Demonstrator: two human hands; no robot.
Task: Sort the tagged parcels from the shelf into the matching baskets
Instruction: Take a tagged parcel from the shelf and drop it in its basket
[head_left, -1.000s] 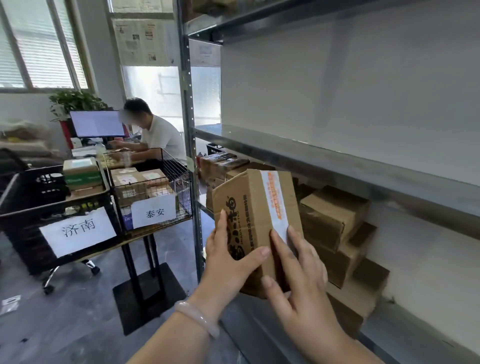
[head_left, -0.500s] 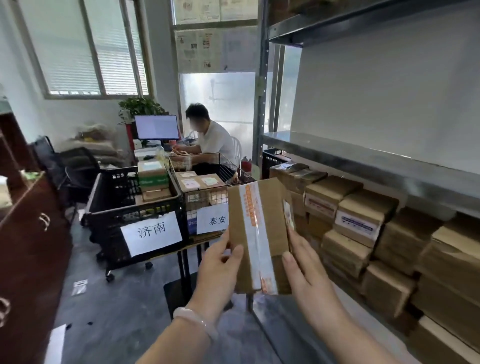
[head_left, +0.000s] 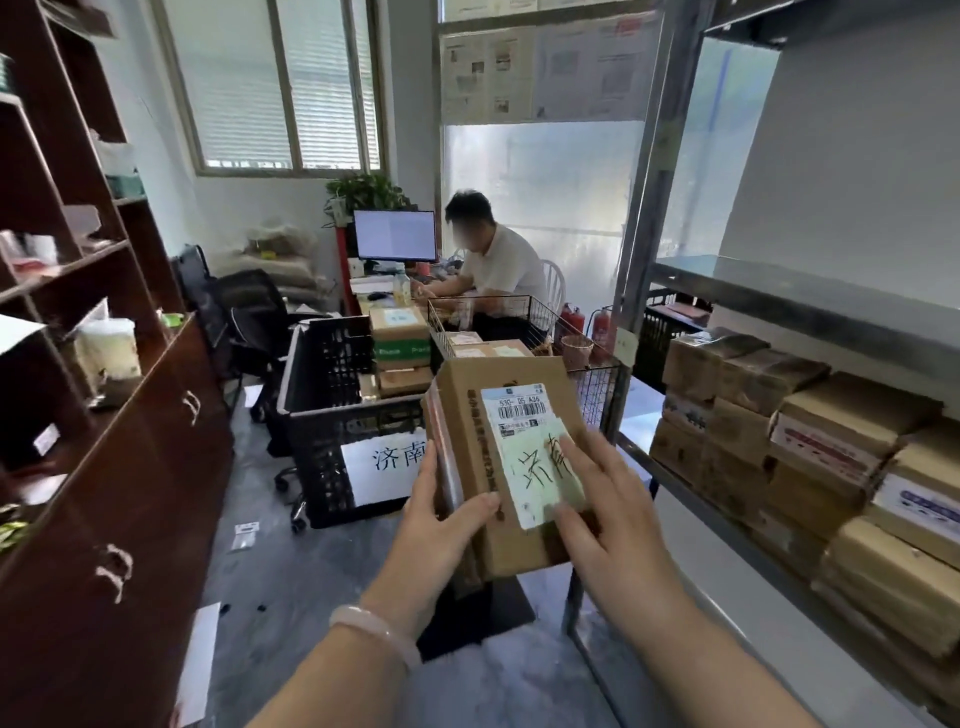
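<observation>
I hold a brown cardboard parcel (head_left: 483, 415) in front of me with both hands. Its top face shows a barcode label and a pale green tag (head_left: 535, 467) handwritten 济南. My left hand (head_left: 441, 525) grips the parcel's left edge, thumb on top. My right hand (head_left: 608, 514) holds the right side, fingers lying over the tag. Behind the parcel stands a black crate basket (head_left: 322, 405) with a white sign reading 济南. To its right is a wire basket (head_left: 597, 384) holding boxes. The metal shelf (head_left: 800, 291) on the right carries several stacked parcels (head_left: 810, 431).
A dark wooden cabinet (head_left: 119, 467) runs along the left. A person (head_left: 498, 265) sits at a desk with a monitor (head_left: 395, 236) behind the baskets. Two fire extinguishers (head_left: 597, 327) stand by the shelf post. The grey floor (head_left: 270, 582) lies between cabinet and baskets.
I have turned left, away from the shelf toward the baskets. The parcel has been rotated so its labelled face with the green tag points up, and my right fingers now lie over it.
</observation>
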